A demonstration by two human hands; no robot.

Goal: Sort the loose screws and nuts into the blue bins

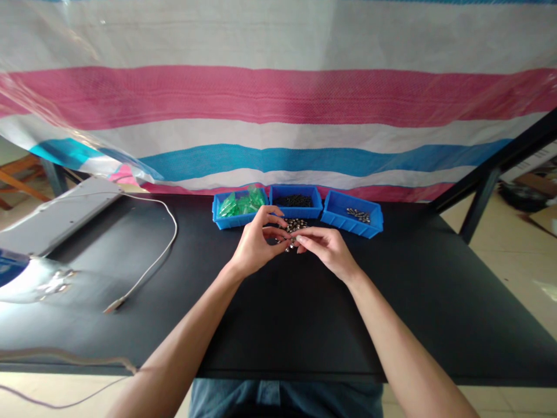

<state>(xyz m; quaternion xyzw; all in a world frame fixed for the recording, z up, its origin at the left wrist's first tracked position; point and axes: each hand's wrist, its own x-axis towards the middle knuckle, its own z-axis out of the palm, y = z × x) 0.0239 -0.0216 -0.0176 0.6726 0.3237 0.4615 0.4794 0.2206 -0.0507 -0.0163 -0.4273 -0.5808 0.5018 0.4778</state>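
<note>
My left hand (260, 241) and my right hand (326, 247) meet fingertip to fingertip over the black table. Both are closed in a pinch around something too small to make out. Just behind and beneath the fingers lies a pile of small shiny metal pieces (296, 224). Behind my left hand stands a blue bin (235, 222) with green plastic packets (241, 203). The middle blue bin (296, 190) holds dark screw-like parts (296, 201). In the right blue bin (350, 225) are some small metal pieces (359, 215).
A white cable (167, 247) curves over the table (418, 302) at the left, near a grey-white panel (65, 212). A clear bag with metal parts (54, 281) lies at the left edge. Behind the bins hangs a striped sheet (278, 96); a black frame bar (491, 165) slants at the right.
</note>
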